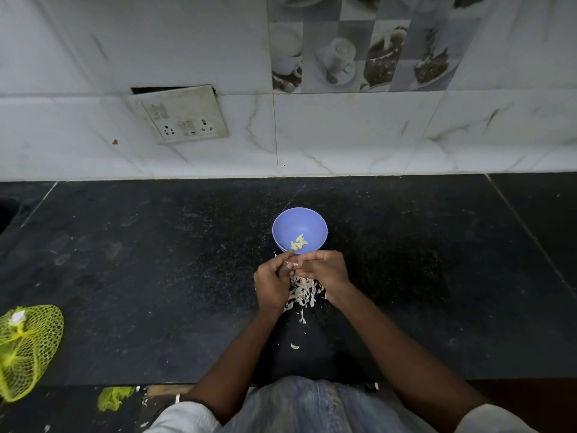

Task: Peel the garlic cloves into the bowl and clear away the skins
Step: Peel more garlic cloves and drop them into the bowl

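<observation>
A blue bowl (299, 223) stands on the black counter and holds a few peeled garlic cloves (298, 242). Just in front of it my left hand (272, 282) and my right hand (324, 270) meet, both pinching one small garlic clove (291, 264) between their fingertips. The clove is mostly hidden by my fingers. Under my hands lies a heap of pale garlic skins (302, 294), and one more scrap of skin (294, 346) lies nearer to me.
A yellow mesh bag (26, 345) lies at the counter's left front edge. A tiled wall with a loose socket plate (184, 115) rises behind the black counter (156, 260). A yellow-green scrap (114, 397) lies below the front edge.
</observation>
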